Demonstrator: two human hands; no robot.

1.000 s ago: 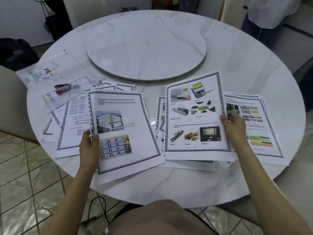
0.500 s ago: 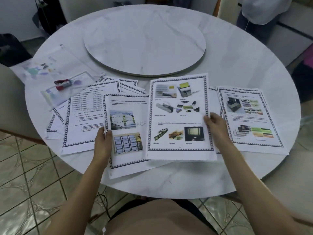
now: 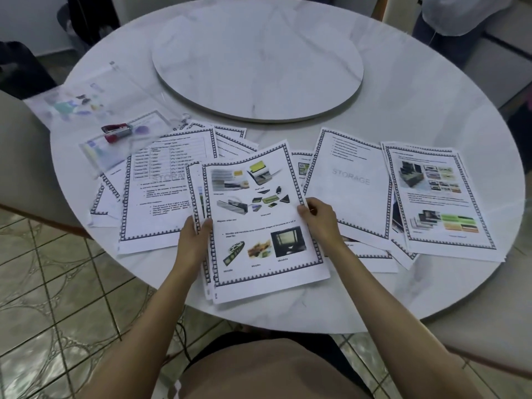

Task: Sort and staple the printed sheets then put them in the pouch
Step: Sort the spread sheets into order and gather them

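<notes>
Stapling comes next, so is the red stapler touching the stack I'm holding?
Apart. The head view shows the red stapler off to the left, other sheets lying between it and the held stack.

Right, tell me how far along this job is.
Done: several sheets gathered into one stack. In hand: left hand and right hand grip that stack's edges. Left: other sheets lie spread over the table; stapler and pouch lie untouched.
</notes>
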